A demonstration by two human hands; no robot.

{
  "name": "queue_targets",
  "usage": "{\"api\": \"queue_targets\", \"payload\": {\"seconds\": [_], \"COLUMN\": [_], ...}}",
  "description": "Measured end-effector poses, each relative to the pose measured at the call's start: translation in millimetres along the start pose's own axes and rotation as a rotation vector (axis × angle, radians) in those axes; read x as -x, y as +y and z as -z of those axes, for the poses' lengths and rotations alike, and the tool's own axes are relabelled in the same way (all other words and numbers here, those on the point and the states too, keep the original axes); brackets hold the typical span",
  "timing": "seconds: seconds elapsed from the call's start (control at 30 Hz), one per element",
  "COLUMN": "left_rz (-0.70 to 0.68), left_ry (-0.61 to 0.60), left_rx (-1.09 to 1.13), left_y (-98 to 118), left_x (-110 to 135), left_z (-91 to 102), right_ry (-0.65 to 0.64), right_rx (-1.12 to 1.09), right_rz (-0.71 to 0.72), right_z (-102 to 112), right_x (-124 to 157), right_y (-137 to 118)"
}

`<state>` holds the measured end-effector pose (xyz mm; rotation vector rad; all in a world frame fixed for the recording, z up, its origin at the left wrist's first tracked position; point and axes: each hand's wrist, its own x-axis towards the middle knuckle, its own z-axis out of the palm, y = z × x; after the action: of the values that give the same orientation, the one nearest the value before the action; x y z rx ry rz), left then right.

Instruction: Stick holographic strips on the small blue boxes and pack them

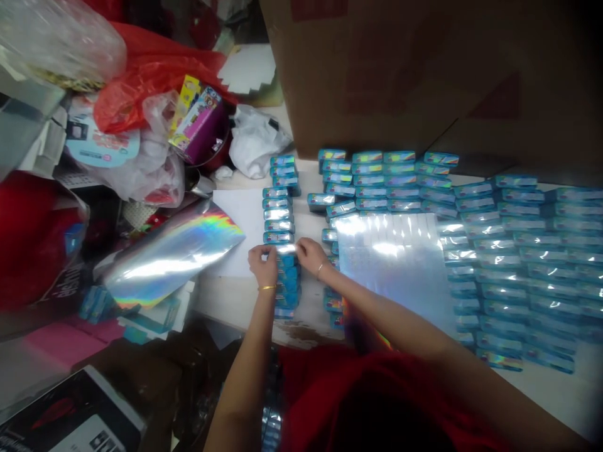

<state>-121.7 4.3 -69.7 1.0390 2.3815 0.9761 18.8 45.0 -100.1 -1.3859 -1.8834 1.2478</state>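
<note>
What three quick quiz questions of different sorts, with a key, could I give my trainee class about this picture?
1. Multiple choice: What colour are the small boxes in the row at which the left hand and the right hand are placed?
A) red
B) teal
C) black

2. True or false: The two hands are pressed together.

3. Fill in the word: The purple-sided box lies toward the person's ____ side.

Key:
1. B
2. False; a gap separates them.
3. left
</note>
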Motion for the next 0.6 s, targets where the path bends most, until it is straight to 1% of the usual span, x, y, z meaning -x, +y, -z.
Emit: {"api": "queue_targets", "payload": {"seconds": [0.13, 0.2, 0.23, 0.27, 0.33, 0.37, 0.43, 0.5, 0.6], "left_rz": [0.033, 0.085, 0.132, 0.192, 0.329, 0.385, 0.454, 0.482, 0.52], "left_ry": [-0.004, 0.003, 0.007, 0.002, -0.043, -0.08, -0.159, -0.219, -0.279], "left_rx": [-0.118, -0.142, -0.129, -0.096, 0.015, 0.073, 0.164, 0.21, 0.254], "left_y": [-3, -7, -9, -12, -18, -21, -26, -30, -34], "left_x": [1, 0, -2, -4, -10, -12, -17, -21, -23], "left_z": [-4.9, -5.9, -5.8, -5.4, -4.1, -3.5, -3.0, -3.2, -1.5], "right_ry": [-0.026, -0.038, -0.041, -0.036, 0.016, 0.05, 0.078, 0.027, -0.081], "right_rx": [0.052, 0.038, 0.019, -0.005, -0.06, -0.085, -0.118, -0.12, -0.055], "right_rz": [-0.008, -0.024, -0.044, -0.074, -0.132, -0.138, -0.091, -0.029, -0.025], "right_z": [-8, -12, -13, -15, -19, -21, -26, -32, -39], "right_x": [-5, -5, -5, -3, 3, 7, 17, 26, 31], "right_y": [6, 8, 9, 10, 11, 12, 14, 16, 15]}}
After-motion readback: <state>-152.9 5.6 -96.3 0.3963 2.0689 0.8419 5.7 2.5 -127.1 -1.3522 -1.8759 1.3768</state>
